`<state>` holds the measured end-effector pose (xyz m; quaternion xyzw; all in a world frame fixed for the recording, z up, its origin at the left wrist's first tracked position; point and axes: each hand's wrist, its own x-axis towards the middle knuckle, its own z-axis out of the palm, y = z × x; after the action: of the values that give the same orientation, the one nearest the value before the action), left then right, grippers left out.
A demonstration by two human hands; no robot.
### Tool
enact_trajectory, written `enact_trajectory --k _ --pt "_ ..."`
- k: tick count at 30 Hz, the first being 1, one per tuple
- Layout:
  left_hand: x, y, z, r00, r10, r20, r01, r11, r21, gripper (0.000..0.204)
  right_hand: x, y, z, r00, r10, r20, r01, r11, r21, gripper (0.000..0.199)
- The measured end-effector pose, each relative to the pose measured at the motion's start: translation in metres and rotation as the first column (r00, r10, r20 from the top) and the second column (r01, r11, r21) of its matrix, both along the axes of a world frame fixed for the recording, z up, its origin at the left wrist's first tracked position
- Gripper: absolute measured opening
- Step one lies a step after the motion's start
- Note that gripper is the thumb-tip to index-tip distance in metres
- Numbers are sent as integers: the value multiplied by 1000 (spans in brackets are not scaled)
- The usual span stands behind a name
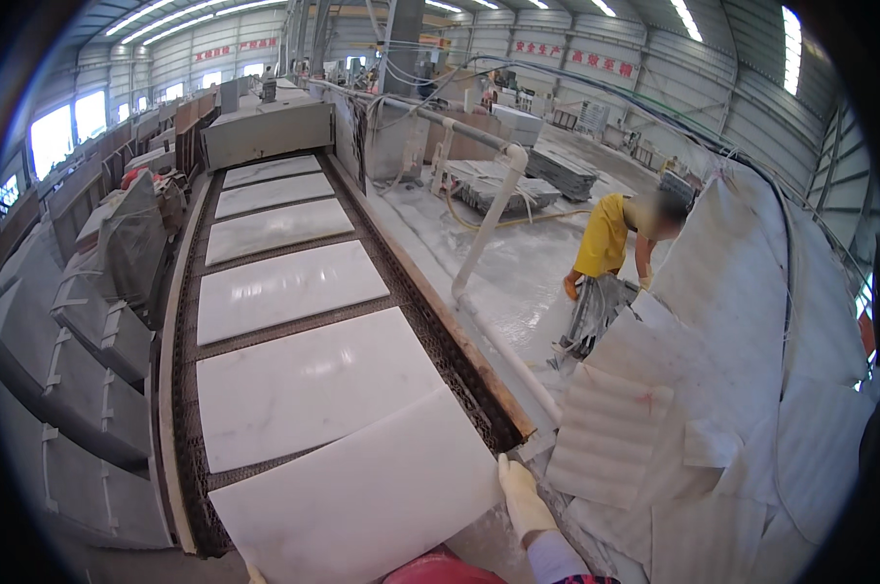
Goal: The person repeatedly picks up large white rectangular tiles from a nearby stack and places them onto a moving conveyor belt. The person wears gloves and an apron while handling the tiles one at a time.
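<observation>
A white, faintly veined marble slab (362,487) lies askew at the near end of a conveyor (474,394), overhanging that end. Its far edge overlaps the slab (309,389) behind it. My right hand (523,498), in a pale glove, grips the near slab by its right edge, the fingers partly hidden by the stone. At the lower picture edge only a sliver of my gloved left hand (255,574) shows, on the slab's near left edge; the slab covers the rest. Several more white slabs (289,290) lie in a row along the belt.
Grey slabs (99,389) stand stacked left of the conveyor. A pale pipe railing (489,219) runs along its right side. Foam-like sheets (605,428) hang at the right. Beyond them a person in yellow waterproofs (604,234) bends over grey slabs (601,307) on the wet floor.
</observation>
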<state>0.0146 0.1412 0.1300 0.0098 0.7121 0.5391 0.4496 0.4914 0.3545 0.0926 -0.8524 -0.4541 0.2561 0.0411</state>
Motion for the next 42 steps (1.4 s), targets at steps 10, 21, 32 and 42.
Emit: enact_trajectory --k 10,21,32,42 --pt "0 -30 -27 996 -88 16 88 995 40 64 9 7 -37 982 129 -136 -112 986 125 63" --pt "-38 -39 -102 965 -17 -262 -11 995 -104 69 2 -11 -7 985 137 -103 -123 984 129 64" --pt "-30 -44 -72 855 -265 -445 36 888 -459 75 9 -39 -6 990 120 -72 -109 985 131 58" --pt "-46 -56 -83 918 -235 -319 69 888 -455 73 2 -36 4 988 140 -67 -130 982 136 58"
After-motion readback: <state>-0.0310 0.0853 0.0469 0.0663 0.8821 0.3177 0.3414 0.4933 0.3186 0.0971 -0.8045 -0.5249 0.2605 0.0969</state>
